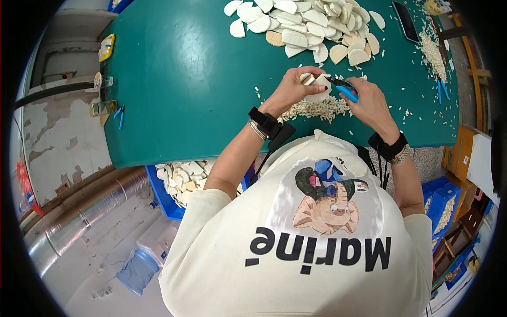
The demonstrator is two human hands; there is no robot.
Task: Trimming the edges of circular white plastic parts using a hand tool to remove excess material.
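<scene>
Head view: the person's left hand (296, 87) is closed around a few white slabs (320, 95), pinching them between thumb and fingers above the near part of the green tabletop (174, 95). The right hand (371, 103) is wrapped around blue-handled nippers (347, 93), whose dark jaws point leftward at the right edge of the held slabs; whether they bite into the material cannot be told. Both wrists wear black straps.

Just beneath the hands, a low heap of small pale chips (322, 109) spreads over the tabletop, with stray bits scattered to the right. Beyond the hands, near the far side, lies a large pile of half-round slabs (311, 21), mostly white, a few tan. To the right of that pile rests a dark smartphone (405, 21), beside a band of more chips (434, 55) and a second blue-handled tool (442, 91).

At the tabletop's left end stand a glass jar (100, 109) and a yellow-rimmed container (106, 47), with another blue tool (121, 118) near the jar. Below the near edge, left of the person, a blue bin (171, 210) holds more pale pieces.
</scene>
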